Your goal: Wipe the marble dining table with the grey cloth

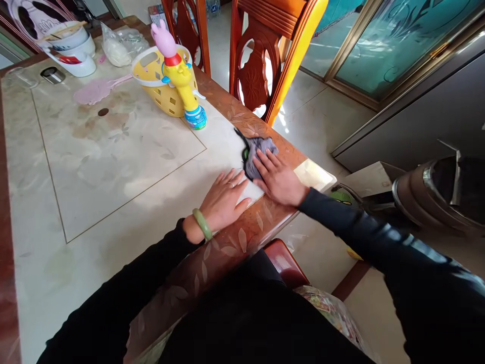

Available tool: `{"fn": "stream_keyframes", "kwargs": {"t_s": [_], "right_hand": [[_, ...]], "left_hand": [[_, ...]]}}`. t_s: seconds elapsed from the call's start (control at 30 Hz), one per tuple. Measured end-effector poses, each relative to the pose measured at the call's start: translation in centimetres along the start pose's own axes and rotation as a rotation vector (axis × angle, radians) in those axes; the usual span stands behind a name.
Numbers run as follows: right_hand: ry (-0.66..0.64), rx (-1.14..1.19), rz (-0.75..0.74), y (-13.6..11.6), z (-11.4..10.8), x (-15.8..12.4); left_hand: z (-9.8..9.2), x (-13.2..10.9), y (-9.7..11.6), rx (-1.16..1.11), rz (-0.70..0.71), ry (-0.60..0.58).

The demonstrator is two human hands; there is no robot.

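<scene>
My right hand (278,178) lies palm down on a crumpled grey cloth (259,149) with a dark and green edge, near the table's right border. The fingers press the cloth flat against the surface. My left hand (223,198) rests flat on the pale marble tabletop (113,167) just left of the cloth, fingers spread, fingertips close to the right hand. A green bangle (202,224) sits on the left wrist. Both arms wear dark sleeves.
A yellow plastic basket (161,83) with a pink and yellow toy bottle (182,76) stands farther back. A pink swatter (98,90), white bowls (74,50) and a plastic bag (119,48) sit at the far end. Wooden chairs (265,55) flank the table's right side.
</scene>
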State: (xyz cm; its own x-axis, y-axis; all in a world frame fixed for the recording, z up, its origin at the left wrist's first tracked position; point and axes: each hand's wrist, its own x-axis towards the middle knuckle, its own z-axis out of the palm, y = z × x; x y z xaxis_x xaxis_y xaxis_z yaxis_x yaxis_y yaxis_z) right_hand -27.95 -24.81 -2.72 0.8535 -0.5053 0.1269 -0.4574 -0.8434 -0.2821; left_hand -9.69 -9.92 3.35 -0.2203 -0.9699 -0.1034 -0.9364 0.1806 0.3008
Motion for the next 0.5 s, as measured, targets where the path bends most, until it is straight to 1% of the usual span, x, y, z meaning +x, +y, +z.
{"fn": "stream_keyframes", "kwargs": {"t_s": [0.07,0.1,0.13,0.17,0.2,0.3,0.33,0.37,0.4,0.43,0.5], "right_hand": [[0.001,0.025,0.006,1.8,-0.1,2.5],[-0.005,0.037,0.007,2.7,-0.4,2.8],[-0.007,0.047,0.010,3.5,-0.9,2.2],[-0.006,0.053,0.017,4.1,-1.5,0.8],[0.001,0.056,0.027,4.6,-2.3,-1.4],[0.049,0.054,0.073,5.5,-4.7,-9.0],[0.057,0.048,0.085,5.6,-5.2,-10.7],[0.057,0.041,0.094,5.7,-5.5,-11.5],[0.052,0.035,0.101,5.8,-5.6,-11.3],[0.042,0.031,0.107,5.8,-5.5,-10.2],[0.016,0.031,0.117,6.1,-4.7,-5.9]], "left_hand": [[0.2,0.9,0.0,0.027,-0.082,-0.036],[0.3,1.1,-0.1,0.037,-0.115,-0.051],[0.4,1.1,-0.3,0.048,-0.146,-0.061],[0.4,0.8,-0.6,0.062,-0.174,-0.066],[0.2,0.2,-1.2,0.079,-0.206,-0.067],[-0.6,-2.8,-3.7,0.143,-0.349,-0.071],[-0.9,-3.8,-4.6,0.157,-0.391,-0.076],[-1.2,-4.5,-5.5,0.163,-0.420,-0.079],[-1.4,-4.9,-6.4,0.165,-0.428,-0.083],[-1.6,-5.1,-7.0,0.164,-0.419,-0.087],[-1.8,-4.9,-7.8,0.169,-0.375,-0.093]]}}
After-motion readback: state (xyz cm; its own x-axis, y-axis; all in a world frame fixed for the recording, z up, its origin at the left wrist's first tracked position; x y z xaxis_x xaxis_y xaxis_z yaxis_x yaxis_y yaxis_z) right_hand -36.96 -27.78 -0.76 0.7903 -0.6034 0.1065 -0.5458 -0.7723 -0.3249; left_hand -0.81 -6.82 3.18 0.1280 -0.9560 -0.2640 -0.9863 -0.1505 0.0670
